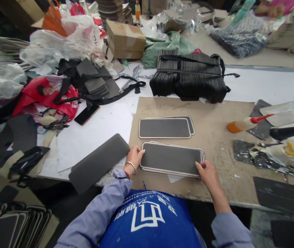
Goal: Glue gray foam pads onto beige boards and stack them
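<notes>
In front of me lies a small stack of dark grey rectangular panels with pale borders, and the top panel (171, 159) sits slightly askew on those below. My left hand (135, 157) pinches its left end, thumb on the upper face. At the opposite end my right hand (206, 171) grips the right edge between thumb and fingers. Just beyond is a second pair of bordered panels (164, 128), one overlapping the other. Left of my left hand, plain dark grey panels (100, 162) without borders lie at a slant over the table edge.
A strapped bundle of black pieces (188, 75) stands at the back. To the right are a glue bottle with red nozzle (240, 125) and a glue-stained container (289, 153). A phone (87, 113) and bags (46, 96) lie left. Bordered panels (9, 224) stand in rows below left.
</notes>
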Action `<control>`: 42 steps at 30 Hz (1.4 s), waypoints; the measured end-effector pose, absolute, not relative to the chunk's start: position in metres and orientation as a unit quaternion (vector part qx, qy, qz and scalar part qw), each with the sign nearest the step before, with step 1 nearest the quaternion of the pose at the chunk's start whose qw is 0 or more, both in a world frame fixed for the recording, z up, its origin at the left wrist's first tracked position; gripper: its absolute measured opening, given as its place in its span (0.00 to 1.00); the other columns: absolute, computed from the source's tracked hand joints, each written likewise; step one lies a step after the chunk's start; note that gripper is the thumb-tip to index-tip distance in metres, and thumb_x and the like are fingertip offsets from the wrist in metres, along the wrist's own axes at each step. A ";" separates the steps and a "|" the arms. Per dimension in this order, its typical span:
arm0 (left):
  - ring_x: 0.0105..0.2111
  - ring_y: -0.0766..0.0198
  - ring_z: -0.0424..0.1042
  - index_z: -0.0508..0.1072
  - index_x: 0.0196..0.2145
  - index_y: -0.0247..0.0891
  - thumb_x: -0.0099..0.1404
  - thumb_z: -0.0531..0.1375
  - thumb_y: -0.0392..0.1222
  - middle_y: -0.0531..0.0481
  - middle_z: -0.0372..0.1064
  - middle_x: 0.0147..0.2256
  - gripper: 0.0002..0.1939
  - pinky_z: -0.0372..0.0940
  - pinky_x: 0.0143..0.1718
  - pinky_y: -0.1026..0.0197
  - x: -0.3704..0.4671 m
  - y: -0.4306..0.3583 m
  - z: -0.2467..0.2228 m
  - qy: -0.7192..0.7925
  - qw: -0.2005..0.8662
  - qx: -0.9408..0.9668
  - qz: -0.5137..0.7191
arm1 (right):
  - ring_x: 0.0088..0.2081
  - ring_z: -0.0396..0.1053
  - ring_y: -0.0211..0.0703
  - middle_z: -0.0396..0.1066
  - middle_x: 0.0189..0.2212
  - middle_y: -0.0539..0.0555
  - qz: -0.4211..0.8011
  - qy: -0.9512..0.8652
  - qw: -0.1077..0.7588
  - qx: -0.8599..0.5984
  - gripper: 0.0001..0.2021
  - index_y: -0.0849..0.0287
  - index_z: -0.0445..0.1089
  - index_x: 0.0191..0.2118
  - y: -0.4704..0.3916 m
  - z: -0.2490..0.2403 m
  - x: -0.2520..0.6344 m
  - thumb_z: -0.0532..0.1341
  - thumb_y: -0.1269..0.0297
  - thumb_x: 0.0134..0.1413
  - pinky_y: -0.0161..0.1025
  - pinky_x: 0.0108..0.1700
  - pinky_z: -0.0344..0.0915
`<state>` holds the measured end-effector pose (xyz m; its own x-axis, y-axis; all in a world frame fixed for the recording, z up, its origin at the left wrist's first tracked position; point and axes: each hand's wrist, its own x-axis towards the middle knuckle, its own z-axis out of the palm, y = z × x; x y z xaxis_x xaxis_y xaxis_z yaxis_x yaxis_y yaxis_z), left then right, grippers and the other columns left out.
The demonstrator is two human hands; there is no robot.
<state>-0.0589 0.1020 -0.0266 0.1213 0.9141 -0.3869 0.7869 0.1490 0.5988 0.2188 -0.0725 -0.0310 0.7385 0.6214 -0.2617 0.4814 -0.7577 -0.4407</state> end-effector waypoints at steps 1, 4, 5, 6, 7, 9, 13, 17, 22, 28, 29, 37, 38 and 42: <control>0.29 0.62 0.66 0.66 0.27 0.37 0.53 0.59 0.43 0.52 0.66 0.25 0.06 0.59 0.32 0.62 -0.059 0.099 -0.027 0.662 0.361 0.651 0.095 | 0.27 0.60 0.43 0.61 0.21 0.52 0.194 -0.302 0.183 -0.915 0.13 0.55 0.56 0.22 -0.073 -0.032 0.218 0.51 0.50 0.39 0.41 0.34 0.57; 0.32 0.60 0.68 0.67 0.32 0.38 0.53 0.58 0.45 0.50 0.67 0.28 0.10 0.61 0.35 0.60 -0.061 0.093 -0.030 0.663 0.353 0.648 0.124 | 0.28 0.59 0.43 0.59 0.22 0.51 0.179 -0.314 0.210 -0.908 0.12 0.54 0.54 0.22 -0.076 -0.035 0.213 0.50 0.51 0.41 0.40 0.34 0.56; 0.32 0.60 0.68 0.66 0.31 0.38 0.53 0.58 0.45 0.50 0.68 0.28 0.10 0.61 0.35 0.60 -0.060 0.092 -0.031 0.664 0.365 0.640 0.127 | 0.27 0.59 0.42 0.59 0.21 0.51 0.175 -0.319 0.218 -0.906 0.11 0.54 0.54 0.23 -0.077 -0.035 0.212 0.50 0.52 0.42 0.40 0.34 0.56; 0.30 0.60 0.69 0.66 0.30 0.38 0.53 0.57 0.46 0.50 0.68 0.28 0.09 0.61 0.34 0.60 -0.060 0.091 -0.032 0.667 0.377 0.630 0.129 | 0.27 0.58 0.42 0.59 0.21 0.51 0.172 -0.322 0.225 -0.904 0.11 0.54 0.53 0.23 -0.077 -0.034 0.211 0.49 0.53 0.43 0.40 0.34 0.56; 0.29 0.60 0.69 0.66 0.28 0.39 0.53 0.57 0.46 0.50 0.68 0.27 0.09 0.62 0.33 0.60 -0.059 0.091 -0.032 0.670 0.388 0.619 0.132 | 0.27 0.58 0.42 0.58 0.21 0.50 0.170 -0.323 0.232 -0.902 0.10 0.54 0.53 0.23 -0.077 -0.034 0.210 0.50 0.54 0.44 0.39 0.34 0.56; 0.27 0.61 0.68 0.65 0.25 0.39 0.52 0.57 0.46 0.51 0.68 0.24 0.08 0.62 0.31 0.61 -0.057 0.092 -0.030 0.677 0.401 0.602 0.138 | 0.28 0.58 0.41 0.58 0.21 0.50 0.167 -0.322 0.242 -0.900 0.09 0.54 0.52 0.22 -0.076 -0.032 0.209 0.50 0.56 0.44 0.39 0.34 0.56; 0.25 0.61 0.67 0.64 0.21 0.40 0.50 0.57 0.45 0.53 0.67 0.21 0.08 0.62 0.30 0.61 -0.052 0.093 -0.023 0.688 0.403 0.587 0.138 | 0.28 0.57 0.41 0.57 0.22 0.50 0.173 -0.313 0.246 -0.901 0.09 0.54 0.51 0.22 -0.075 -0.030 0.210 0.51 0.58 0.44 0.38 0.33 0.56; 0.25 0.61 0.67 0.65 0.21 0.40 0.49 0.58 0.45 0.53 0.67 0.20 0.07 0.62 0.29 0.61 -0.051 0.093 -0.022 0.696 0.395 0.584 0.137 | 0.27 0.57 0.40 0.57 0.21 0.48 0.187 -0.297 0.239 -0.905 0.09 0.54 0.51 0.20 -0.073 -0.031 0.213 0.53 0.61 0.43 0.37 0.32 0.55; 0.27 0.60 0.68 0.67 0.23 0.39 0.52 0.55 0.48 0.51 0.68 0.22 0.10 0.63 0.30 0.61 -0.054 0.092 -0.026 0.680 0.387 0.610 0.128 | 0.25 0.57 0.39 0.58 0.20 0.48 0.211 -0.287 0.229 -0.906 0.09 0.55 0.52 0.20 -0.072 -0.032 0.216 0.54 0.60 0.43 0.36 0.31 0.54; 0.27 0.64 0.67 0.64 0.26 0.39 0.52 0.58 0.48 0.52 0.68 0.25 0.10 0.63 0.30 0.63 -0.052 0.079 -0.027 0.674 0.422 0.587 0.153 | 0.25 0.57 0.39 0.58 0.19 0.48 0.216 -0.284 0.209 -0.911 0.09 0.55 0.54 0.20 -0.073 -0.032 0.218 0.54 0.58 0.42 0.37 0.30 0.53; 0.26 0.65 0.66 0.63 0.25 0.39 0.52 0.58 0.46 0.53 0.67 0.24 0.09 0.63 0.30 0.64 -0.051 0.078 -0.027 0.684 0.412 0.582 0.154 | 0.25 0.57 0.40 0.58 0.19 0.48 0.215 -0.285 0.205 -0.911 0.09 0.55 0.54 0.20 -0.073 -0.033 0.219 0.54 0.58 0.41 0.37 0.30 0.53; 0.23 0.67 0.63 0.63 0.21 0.38 0.51 0.59 0.45 0.56 0.62 0.20 0.10 0.59 0.27 0.66 -0.052 0.078 -0.028 0.694 0.394 0.576 0.178 | 0.26 0.58 0.41 0.59 0.19 0.49 0.214 -0.296 0.195 -0.910 0.10 0.55 0.55 0.21 -0.073 -0.039 0.221 0.54 0.56 0.40 0.38 0.32 0.55; 0.23 0.67 0.62 0.63 0.21 0.38 0.51 0.59 0.45 0.56 0.62 0.20 0.10 0.59 0.27 0.66 -0.053 0.078 -0.028 0.694 0.398 0.574 0.178 | 0.26 0.58 0.41 0.59 0.20 0.49 0.215 -0.298 0.194 -0.910 0.10 0.55 0.55 0.21 -0.073 -0.038 0.221 0.54 0.56 0.41 0.38 0.32 0.55; 0.24 0.67 0.62 0.64 0.21 0.39 0.51 0.59 0.45 0.57 0.62 0.20 0.09 0.58 0.26 0.66 -0.054 0.079 -0.031 0.696 0.406 0.567 0.172 | 0.26 0.58 0.41 0.60 0.20 0.49 0.223 -0.302 0.191 -0.907 0.10 0.55 0.55 0.21 -0.074 -0.036 0.221 0.54 0.56 0.41 0.39 0.32 0.54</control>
